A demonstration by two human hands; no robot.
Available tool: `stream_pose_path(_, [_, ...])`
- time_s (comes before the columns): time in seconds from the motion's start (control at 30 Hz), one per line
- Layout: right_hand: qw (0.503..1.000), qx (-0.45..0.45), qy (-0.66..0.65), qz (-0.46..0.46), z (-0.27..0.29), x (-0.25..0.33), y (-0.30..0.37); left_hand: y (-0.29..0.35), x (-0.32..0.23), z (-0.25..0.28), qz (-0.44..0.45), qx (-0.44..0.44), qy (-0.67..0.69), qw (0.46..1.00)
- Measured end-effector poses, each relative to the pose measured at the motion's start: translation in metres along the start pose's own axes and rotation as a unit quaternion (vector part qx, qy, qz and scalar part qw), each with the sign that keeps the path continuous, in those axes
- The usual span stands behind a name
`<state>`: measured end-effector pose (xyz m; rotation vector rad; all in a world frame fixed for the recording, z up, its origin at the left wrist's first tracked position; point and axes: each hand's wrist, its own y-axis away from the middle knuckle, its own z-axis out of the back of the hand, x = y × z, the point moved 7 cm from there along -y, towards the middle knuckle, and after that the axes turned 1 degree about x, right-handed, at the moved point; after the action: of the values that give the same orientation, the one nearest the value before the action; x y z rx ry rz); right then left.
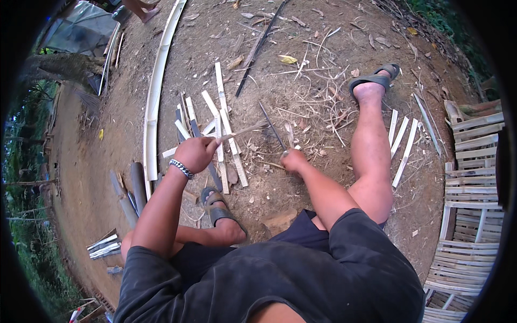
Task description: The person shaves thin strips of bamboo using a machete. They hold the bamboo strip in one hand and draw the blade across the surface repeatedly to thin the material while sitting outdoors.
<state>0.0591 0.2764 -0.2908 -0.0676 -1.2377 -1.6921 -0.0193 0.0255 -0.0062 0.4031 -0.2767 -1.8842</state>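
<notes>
My left hand [195,154], with a chain bracelet at the wrist, is closed on one end of a thin bamboo strip [243,131] that points to the right. My right hand [294,160] grips a knife by its handle. The narrow dark blade [272,127] slants up and away to the left. Near the blade's middle lies the far tip of the strip; whether they touch I cannot tell. Under and beyond my left hand, several pale split bamboo pieces [222,110] lie crosswise on the ground.
A long split bamboo half [154,102] lies to the left, and a dark strip [260,49] beyond. Shavings [336,107] litter the soil. More pale pieces [405,151] lie right of my leg, near a slatted bamboo rack [474,185]. Another person's foot [150,14] shows at the far left.
</notes>
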Motion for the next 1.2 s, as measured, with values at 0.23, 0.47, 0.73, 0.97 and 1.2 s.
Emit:
stream_pose_path(0.23, [0.998,-0.048,-0.034,-0.006,0.018,0.021,0.03,0.011,0.025,-0.01,0.064,-0.037,0.024,0.997])
stream_pose_path(0.47, [0.996,-0.024,0.014,0.087,0.037,0.103,0.077,0.012,0.003,-0.009,0.049,-0.06,0.04,0.996])
stream_pose_path(0.73, [0.997,0.043,0.033,0.051,0.038,0.115,0.078,0.009,-0.006,-0.008,0.008,-0.068,-0.011,0.998])
stream_pose_path(0.97, [0.989,0.025,0.07,0.126,0.028,0.129,0.081,0.005,0.001,-0.005,-0.012,-0.081,0.015,0.997])
stream_pose_path(1.2, [0.996,0.016,0.075,0.055,0.044,0.082,0.046,0.005,0.001,-0.011,-0.011,-0.084,0.02,0.996])
